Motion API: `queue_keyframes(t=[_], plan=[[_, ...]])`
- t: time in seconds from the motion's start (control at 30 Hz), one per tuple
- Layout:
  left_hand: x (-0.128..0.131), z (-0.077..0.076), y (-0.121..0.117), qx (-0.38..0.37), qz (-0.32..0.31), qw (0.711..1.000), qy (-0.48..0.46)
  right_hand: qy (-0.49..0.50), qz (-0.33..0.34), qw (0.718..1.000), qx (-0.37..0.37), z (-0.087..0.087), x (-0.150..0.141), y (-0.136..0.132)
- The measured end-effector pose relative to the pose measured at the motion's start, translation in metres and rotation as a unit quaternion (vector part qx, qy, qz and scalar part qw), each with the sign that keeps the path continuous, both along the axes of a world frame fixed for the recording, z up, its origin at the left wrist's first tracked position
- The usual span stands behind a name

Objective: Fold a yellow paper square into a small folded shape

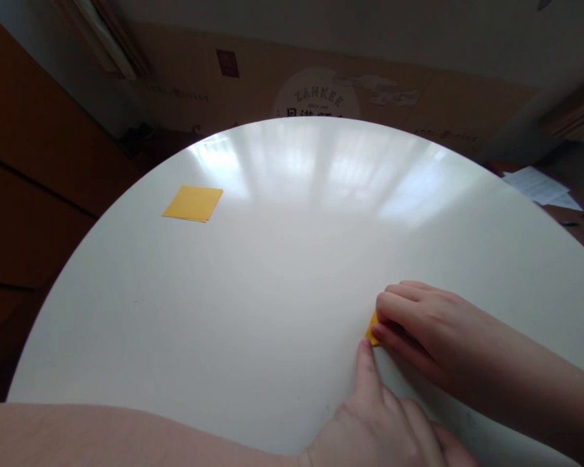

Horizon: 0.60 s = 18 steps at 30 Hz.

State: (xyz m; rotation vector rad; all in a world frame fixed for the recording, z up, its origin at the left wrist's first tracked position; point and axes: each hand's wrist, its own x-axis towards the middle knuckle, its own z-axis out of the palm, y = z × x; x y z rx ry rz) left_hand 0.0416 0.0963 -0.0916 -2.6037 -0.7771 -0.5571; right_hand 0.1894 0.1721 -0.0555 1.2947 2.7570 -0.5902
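Observation:
A small piece of yellow paper (372, 329) lies on the white table at the right of centre, mostly covered by my right hand (421, 321). The fingers of that hand are curled over it, thumb and knuckles pressing it to the tabletop. My left hand (377, 421) comes in from below with its index finger stretched out, the fingertip touching the paper's near left corner. Its other fingers are partly hidden at the bottom edge. A thin stack of yellow paper squares (193, 203) rests at the far left, apart from both hands.
The round white table (253, 279) has a curved far edge and bright window reflections. Beyond it stands a large cardboard panel (185, 78) with printed lettering. Loose white sheets (538, 185) lie past the right edge. Orange-brown wooden furniture (34, 130) stands at the left.

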Motion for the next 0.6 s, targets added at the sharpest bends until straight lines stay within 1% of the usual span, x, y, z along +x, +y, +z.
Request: queue_keyframes(t=[0.13, 0.27, 0.5, 0.6], plan=[[-0.0003, 0.0018, -0.0002, -0.003, 0.000, 1.000, -0.001, 0.007, -0.023, 1.000, 0.012, -0.0006, -0.0010, -0.0030], [-0.0007, 0.0008, -0.0004, -0.009, -0.006, 1.000, 0.010, 0.045, -0.043, 0.998, 0.005, -0.0031, 0.0001, -0.0023], [-0.0023, 0.0026, 0.0006, -0.017, -0.016, 0.999, 0.037, 0.131, -0.028, 0.990, -0.042, -0.0003, 0.0037, 0.0017], [-0.0023, 0.0034, 0.0016, -0.021, -0.027, 0.998, 0.047, 0.145, -0.014, 0.988, -0.041, 0.0028, 0.0051, 0.0020]])
